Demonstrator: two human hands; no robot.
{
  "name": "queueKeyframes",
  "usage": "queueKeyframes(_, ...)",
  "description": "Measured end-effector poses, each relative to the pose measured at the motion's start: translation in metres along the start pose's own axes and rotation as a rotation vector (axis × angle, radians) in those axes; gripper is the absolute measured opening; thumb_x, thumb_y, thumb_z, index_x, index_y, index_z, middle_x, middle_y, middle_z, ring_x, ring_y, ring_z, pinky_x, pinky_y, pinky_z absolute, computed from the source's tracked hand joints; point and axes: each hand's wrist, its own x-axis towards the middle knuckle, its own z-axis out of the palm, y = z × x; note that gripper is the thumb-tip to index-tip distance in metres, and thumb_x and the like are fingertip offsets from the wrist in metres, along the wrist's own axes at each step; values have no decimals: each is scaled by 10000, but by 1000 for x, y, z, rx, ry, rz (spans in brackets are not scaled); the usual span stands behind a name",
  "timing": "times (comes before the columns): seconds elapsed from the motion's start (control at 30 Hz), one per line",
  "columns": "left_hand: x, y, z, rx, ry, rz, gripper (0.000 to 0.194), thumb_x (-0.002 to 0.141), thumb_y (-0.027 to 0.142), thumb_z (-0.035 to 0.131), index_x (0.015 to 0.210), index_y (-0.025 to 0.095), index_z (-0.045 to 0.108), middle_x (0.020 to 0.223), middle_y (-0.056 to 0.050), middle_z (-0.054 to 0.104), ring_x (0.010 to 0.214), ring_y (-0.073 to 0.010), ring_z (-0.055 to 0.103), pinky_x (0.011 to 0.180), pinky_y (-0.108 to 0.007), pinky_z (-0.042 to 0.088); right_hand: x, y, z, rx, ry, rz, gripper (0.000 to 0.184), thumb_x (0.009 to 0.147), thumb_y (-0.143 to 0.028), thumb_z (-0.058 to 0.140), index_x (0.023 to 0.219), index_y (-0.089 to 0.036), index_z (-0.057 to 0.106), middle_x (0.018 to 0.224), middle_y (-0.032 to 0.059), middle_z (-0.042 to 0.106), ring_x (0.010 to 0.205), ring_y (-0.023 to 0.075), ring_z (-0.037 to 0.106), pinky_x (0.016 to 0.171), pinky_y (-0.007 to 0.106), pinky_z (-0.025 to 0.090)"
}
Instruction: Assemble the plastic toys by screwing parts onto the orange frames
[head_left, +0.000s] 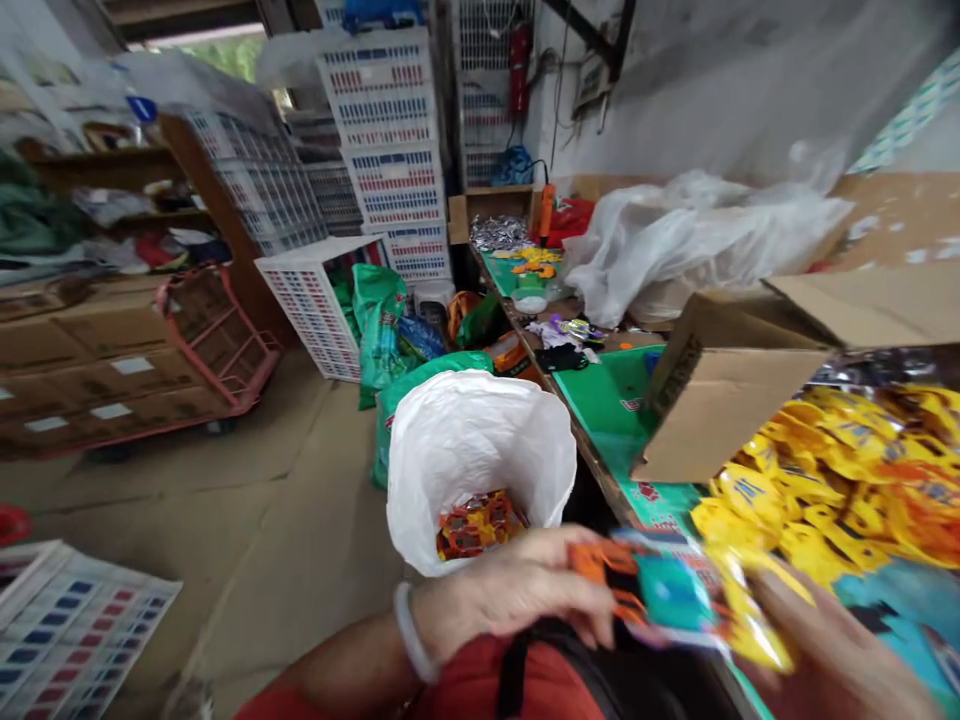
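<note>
My left hand (517, 590), with a pale bangle on the wrist, is closed on the orange end of a small packaged toy (660, 595) that is orange, teal and yellow. My right hand (832, 655) comes in from the lower right and touches the toy's yellow end; its fingers are blurred. Just beyond my left hand stands a white plastic bag (480, 450), open at the top, with several orange and red packaged toys (476, 525) in its bottom. A heap of yellow and orange packets (840, 480) lies on the green table (607, 400) to the right.
An open cardboard box (720, 390) sits on the table above the yellow heap. Crumpled clear plastic (690, 240) lies further back. White crates (390, 150) are stacked at the rear, green sacks (379, 320) stand on the floor, and a red cart (217, 340) holds cartons at left.
</note>
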Motion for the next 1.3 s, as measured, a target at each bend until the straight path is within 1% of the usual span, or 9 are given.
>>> queueKeyframes(0.1, -36, 20, -35, 310, 394, 180, 366, 774, 317, 655, 1100, 156, 616, 703, -31, 679, 602, -136, 605, 573, -214, 448, 30, -15, 63, 94, -203, 2, 338, 846, -452, 505, 1048, -192, 586, 903, 93, 693, 675, 242, 675, 526, 369, 557)
queueKeyframes(0.17, -53, 27, -61, 558, 575, 180, 431, 769, 350, 640, 1169, 197, 591, 949, -60, 723, 800, -199, 664, 697, -265, 501, 41, -20, 95, -27, -242, -133, 344, 797, -339, 550, 1096, -173, 575, 973, 104, 688, 814, 256, 681, 698, 412, 577)
queueKeyframes(0.33, -47, 23, -114, 1271, 909, 139, 467, 733, 473, 575, 1116, 214, 639, 1026, -94, 735, 1033, -347, 641, 846, -424, 499, 39, -13, 108, -264, -78, -285, 440, 645, -141, 652, 1083, -168, 643, 1159, 142, 604, 1145, 318, 530, 994, 476, 430)
queueKeyframes(0.43, -22, 16, -92, 1263, 781, 266, 441, 751, 458, 544, 1091, 199, 654, 1115, -113, 709, 1040, -311, 645, 861, -375, 509, 27, -7, 77, -349, -47, -296, 288, 724, -154, 600, 1001, -186, 671, 1050, 115, 645, 1053, 287, 578, 948, 453, 456)
queueKeyframes(0.63, 59, -8, 16, 1016, 194, 360, 297, 814, 366, 578, 1058, 246, 698, 1063, -79, 721, 904, -245, 670, 775, -299, 531, 10, 8, -21, -551, 129, -204, 184, 833, -230, 507, 885, -172, 673, 866, 71, 673, 797, 197, 653, 727, 319, 514)
queueKeyframes(0.83, 137, -31, 64, 995, 130, 562, 196, 774, 298, 604, 917, 224, 716, 989, -113, 701, 990, -307, 604, 937, -408, 416, -25, 36, -115, -700, 427, -29, 193, 820, -269, 523, 829, -158, 681, 788, 56, 698, 713, 191, 672, 656, 306, 527)
queueKeyframes(1.0, 165, -48, 105, 1063, -152, 513, 168, 813, 273, 554, 857, 221, 708, 830, -85, 679, 778, -247, 610, 781, -329, 423, -33, 46, -182, -876, 626, 104, 183, 869, -261, 514, 878, -162, 667, 899, 69, 684, 841, 205, 652, 769, 363, 521)
queueKeyframes(1.17, 185, -63, 153, 1102, -331, 454, 145, 785, 224, 560, 761, 204, 701, 755, -73, 675, 768, -244, 604, 732, -311, 390, 5, 54, -210, -1014, 623, 120, 276, 913, -325, 529, 1147, -186, 574, 1194, 84, 586, 1005, 188, 601, 859, 401, 516)
queueKeyframes(1.3, 188, -67, 160, 1077, -387, 389, 131, 768, 246, 584, 751, 197, 704, 712, -48, 667, 746, -225, 594, 723, -299, 379, 33, 67, -209, -990, 581, 82, 296, 907, -322, 539, 1170, -188, 563, 1211, 87, 577, 1023, 199, 598, 861, 405, 516)
